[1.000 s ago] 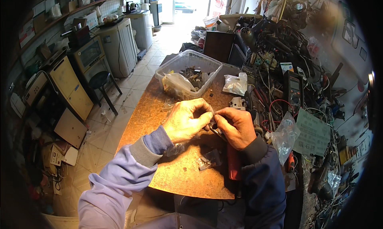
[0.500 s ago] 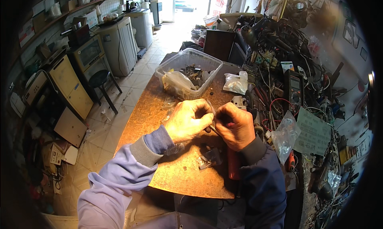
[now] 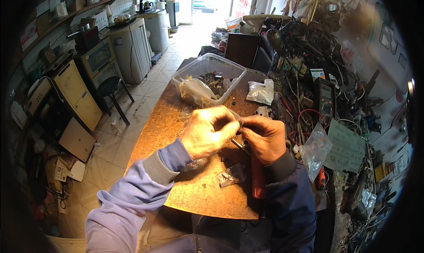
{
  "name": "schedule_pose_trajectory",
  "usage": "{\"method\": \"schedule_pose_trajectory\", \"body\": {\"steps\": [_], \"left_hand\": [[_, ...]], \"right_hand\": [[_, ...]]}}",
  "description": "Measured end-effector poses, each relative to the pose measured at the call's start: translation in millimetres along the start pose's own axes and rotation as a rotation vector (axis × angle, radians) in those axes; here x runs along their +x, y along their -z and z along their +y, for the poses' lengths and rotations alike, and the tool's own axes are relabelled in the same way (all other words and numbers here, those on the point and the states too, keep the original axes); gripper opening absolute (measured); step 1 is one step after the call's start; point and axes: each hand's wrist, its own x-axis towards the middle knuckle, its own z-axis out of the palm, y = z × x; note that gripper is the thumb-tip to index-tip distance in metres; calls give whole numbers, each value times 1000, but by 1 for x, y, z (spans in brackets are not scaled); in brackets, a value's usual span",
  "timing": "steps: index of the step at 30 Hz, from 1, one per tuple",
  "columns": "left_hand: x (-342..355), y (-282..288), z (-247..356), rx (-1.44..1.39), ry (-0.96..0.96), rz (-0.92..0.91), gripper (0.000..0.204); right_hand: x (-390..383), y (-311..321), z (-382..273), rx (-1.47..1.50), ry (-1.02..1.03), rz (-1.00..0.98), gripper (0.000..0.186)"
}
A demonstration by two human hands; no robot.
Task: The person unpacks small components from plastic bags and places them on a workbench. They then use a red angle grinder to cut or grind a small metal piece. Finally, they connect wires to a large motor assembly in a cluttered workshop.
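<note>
Over the brown worktable [image 3: 198, 198], my left hand [image 3: 208, 130] and my right hand [image 3: 266, 138] meet with their fingertips pinched together. Between them shows a small, see-through greyish piece that looks like a little plastic bag [image 3: 237, 116]; the fingers cover most of it. Just below the fingers, a thin metal rod [image 3: 239, 144] slants toward a red tool handle [image 3: 258, 178], partly hidden by my right hand and sleeve. On the wood nearer me lies a small clear bag of little parts [image 3: 231, 176].
Beyond my hands stands a clear plastic tub [image 3: 208, 104] of bags and small parts. A filled clear bag [image 3: 260, 92] lies right of it. Tangled cables, a multimeter [image 3: 326, 97] and tools crowd the right side. A black stool [image 3: 109, 86] stands on the floor at left.
My right hand has turned and its fingers have straightened toward the left hand, uncovering more of the metal rod. The left hand has shifted only slightly.
</note>
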Motion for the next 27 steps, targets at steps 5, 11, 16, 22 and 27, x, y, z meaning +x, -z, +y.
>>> {"method": "schedule_pose_trajectory", "body": {"steps": [5,11,16,22,27], "left_hand": [[13,26,1,-340,255,111,39],[9,19,2,-513,337,-160,27],[6,14,-1,-566,323,-112,17],[4,12,-14,-461,295,-53,25],[5,7,-1,-516,307,-60,24]], "right_hand": [[2,8,-5,377,-179,32,18],[2,11,-11,418,-169,39,18],[2,7,-6,406,-196,30,18],[3,3,-9,390,-159,12,17],[0,5,-9,185,-80,36,17]]}}
